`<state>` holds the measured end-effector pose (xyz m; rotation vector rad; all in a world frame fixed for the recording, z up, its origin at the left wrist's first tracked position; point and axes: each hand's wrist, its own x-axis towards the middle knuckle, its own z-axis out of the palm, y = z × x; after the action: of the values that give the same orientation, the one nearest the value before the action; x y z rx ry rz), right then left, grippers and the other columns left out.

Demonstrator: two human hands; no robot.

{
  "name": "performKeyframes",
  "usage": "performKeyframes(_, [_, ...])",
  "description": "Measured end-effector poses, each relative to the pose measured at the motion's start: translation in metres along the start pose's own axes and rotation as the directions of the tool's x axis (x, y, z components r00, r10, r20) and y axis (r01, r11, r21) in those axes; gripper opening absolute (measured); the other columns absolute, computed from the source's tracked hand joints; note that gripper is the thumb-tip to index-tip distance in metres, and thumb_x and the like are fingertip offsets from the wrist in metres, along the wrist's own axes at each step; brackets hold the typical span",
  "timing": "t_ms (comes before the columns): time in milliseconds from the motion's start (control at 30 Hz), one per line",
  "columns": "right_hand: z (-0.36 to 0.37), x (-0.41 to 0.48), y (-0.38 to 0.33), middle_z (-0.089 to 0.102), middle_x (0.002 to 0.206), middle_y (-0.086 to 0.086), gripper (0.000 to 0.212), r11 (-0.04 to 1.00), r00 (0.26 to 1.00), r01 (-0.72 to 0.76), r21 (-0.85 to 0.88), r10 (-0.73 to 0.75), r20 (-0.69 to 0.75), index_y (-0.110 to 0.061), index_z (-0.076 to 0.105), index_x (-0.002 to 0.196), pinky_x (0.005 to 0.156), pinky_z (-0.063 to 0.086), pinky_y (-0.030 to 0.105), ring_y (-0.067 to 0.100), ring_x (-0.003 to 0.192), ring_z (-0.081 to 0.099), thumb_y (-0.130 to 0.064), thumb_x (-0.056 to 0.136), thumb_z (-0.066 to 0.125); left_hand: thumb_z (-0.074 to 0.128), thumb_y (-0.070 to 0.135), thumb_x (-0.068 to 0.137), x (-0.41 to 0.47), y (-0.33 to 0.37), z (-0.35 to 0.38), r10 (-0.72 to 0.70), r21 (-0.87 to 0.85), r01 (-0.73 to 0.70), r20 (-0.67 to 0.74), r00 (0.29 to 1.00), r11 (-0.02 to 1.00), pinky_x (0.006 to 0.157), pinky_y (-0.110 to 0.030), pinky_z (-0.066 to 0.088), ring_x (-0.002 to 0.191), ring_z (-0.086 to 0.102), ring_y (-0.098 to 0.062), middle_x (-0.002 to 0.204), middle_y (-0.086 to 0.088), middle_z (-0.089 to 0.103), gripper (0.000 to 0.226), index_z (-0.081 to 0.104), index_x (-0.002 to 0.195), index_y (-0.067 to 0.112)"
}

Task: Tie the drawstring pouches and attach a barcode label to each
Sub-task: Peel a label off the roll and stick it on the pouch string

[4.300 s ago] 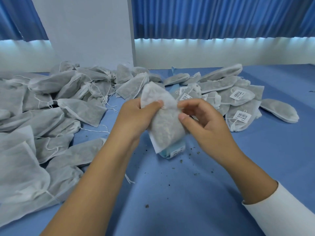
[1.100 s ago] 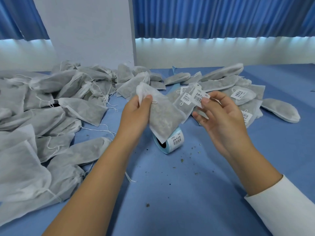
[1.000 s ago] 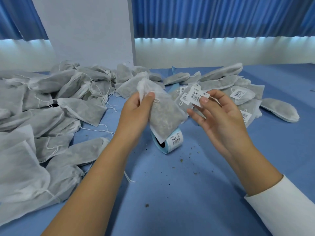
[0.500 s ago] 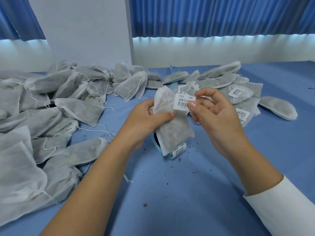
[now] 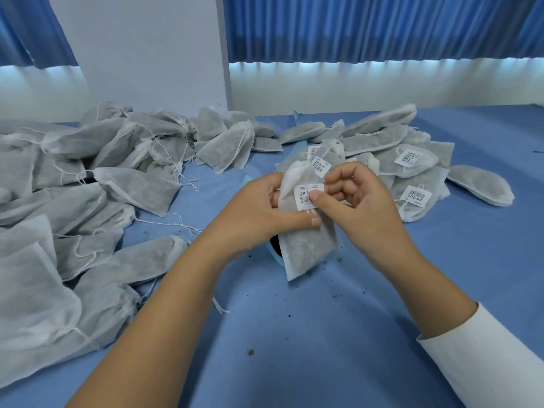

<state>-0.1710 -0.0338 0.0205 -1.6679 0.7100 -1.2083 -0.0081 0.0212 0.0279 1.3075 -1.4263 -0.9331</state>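
Overhead: blue table (image 5: 382, 334), crumb-littered; blue curtains (image 5: 368, 28) behind.

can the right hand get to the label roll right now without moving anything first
Probably not. The right hand is pressing a barcode label onto the pouch held by the left hand, and that pouch hangs over the label roll, covering most of it.

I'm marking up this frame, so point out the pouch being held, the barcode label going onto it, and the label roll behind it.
held pouch (image 5: 306, 248), head view, lower filled body.
barcode label (image 5: 304, 197), head view, printed face left of the thumb.
label roll (image 5: 272, 251), head view, blue edge left of the pouch.
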Motion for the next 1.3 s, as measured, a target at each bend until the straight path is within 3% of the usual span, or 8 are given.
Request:
performKeyframes(133, [0.001,-0.001,0.000,0.062,0.078,-0.001,0.025,0.999,0.999,0.013,-0.049,-0.015,-0.040,-0.011,0.056,0.093,0.073,0.048,0.026,0.008,0.069,0.054,-0.007,0.080,0.077,0.065,0.044,0.085,-0.002,0.006,0.006,-0.037,-0.003,0.037,-0.103,0.994,0.999,0.093,-0.060,0.051,0.089,0.068,-0.027,0.101,-0.024,0.070,0.039,0.071,0.098,0.008])
performKeyframes(200, [0.001,-0.001,0.001,0.063,0.083,-0.007,0.027,0.996,0.996,0.021,-0.088,-0.028,-0.079,-0.013,0.058,0.093,0.071,0.048,0.020,0.005,0.069,0.055,-0.009,0.078,0.080,0.059,0.039,0.096,-0.001,0.007,0.008,-0.054,-0.036,0.049,-0.160,0.986,0.998,0.095,-0.063,0.049,0.086,0.067,-0.032,0.102,-0.026,0.070,0.036,0.071,0.093,0.006])
performKeyframes(300, [0.000,-0.001,0.002,0.066,0.098,-0.013,0.028,0.987,0.995,-0.021,-0.162,0.004,-0.104,-0.023,0.064,0.099,0.069,0.049,0.014,0.003,0.080,0.059,-0.023,0.077,0.081,0.056,0.033,0.100,-0.001,0.007,0.007,-0.052,-0.109,0.033,-0.181,0.982,0.994,0.093,-0.048,0.053,0.087,0.071,-0.020,0.092,-0.006,0.077,0.028,0.077,0.084,0.024])
performKeyframes(533, [-0.007,0.005,-0.003,0.076,0.095,0.005,0.012,0.897,0.935,-0.355,0.264,0.342,0.095,-0.018,0.078,0.090,0.065,0.055,0.024,0.014,0.083,0.072,-0.025,0.089,0.069,0.058,0.034,0.099,0.000,0.006,0.007,-0.062,-0.158,0.041,-0.129,0.990,0.987,0.078,-0.028,0.056,0.078,0.070,-0.007,0.087,0.005,0.077,0.026,0.077,0.084,0.026])
performKeyframes(833, [-0.005,0.004,-0.003,0.076,0.092,0.006,0.013,0.929,0.957,-0.291,0.230,0.280,0.079,-0.019,0.076,0.089,0.068,0.058,0.028,0.016,0.083,0.072,-0.023,0.093,0.064,0.073,0.013,0.088,0.000,0.005,0.003,-0.013,-0.180,-0.023,-0.195,0.981,0.983,0.064,-0.018,0.054,0.076,0.073,-0.007,0.083,0.003,0.078,0.005,0.074,0.090,0.018])
performKeyframes(967, [-0.005,0.004,-0.006,0.076,0.090,0.004,0.017,0.942,0.963,-0.269,0.202,0.260,0.070,-0.010,0.068,0.105,0.065,0.056,0.023,0.015,0.081,0.073,-0.018,0.090,0.067,0.074,0.015,0.087,0.001,0.004,0.004,-0.065,-0.200,0.020,-0.221,0.973,0.980,0.072,-0.025,0.059,0.078,0.073,-0.012,0.086,-0.002,0.078,0.007,0.075,0.094,0.014])
performKeyframes(1100, [-0.007,0.005,-0.003,0.073,0.078,-0.009,0.024,0.950,0.952,-0.303,0.076,0.299,0.066,-0.024,0.060,0.111,0.057,0.052,0.022,0.004,0.070,0.067,-0.024,0.089,0.068,0.070,0.012,0.089,0.003,0.003,0.002,-0.167,-0.310,0.065,-0.316,0.934,0.948,0.078,-0.031,0.061,0.085,0.073,-0.019,0.095,-0.011,0.077,0.013,0.073,0.102,0.007])
performKeyframes(1300, [-0.016,0.004,-0.005,0.068,0.071,0.001,0.027,0.972,0.922,-0.235,0.026,0.214,0.321,-0.022,0.047,0.099,0.042,0.039,0.021,0.016,0.063,0.063,-0.004,0.090,0.064,0.070,0.017,0.091,0.006,-0.002,-0.008,-0.252,-0.414,0.060,-0.427,0.868,0.908,0.077,-0.030,0.062,0.088,0.073,-0.022,0.099,-0.015,0.076,0.015,0.073,0.096,0.003])
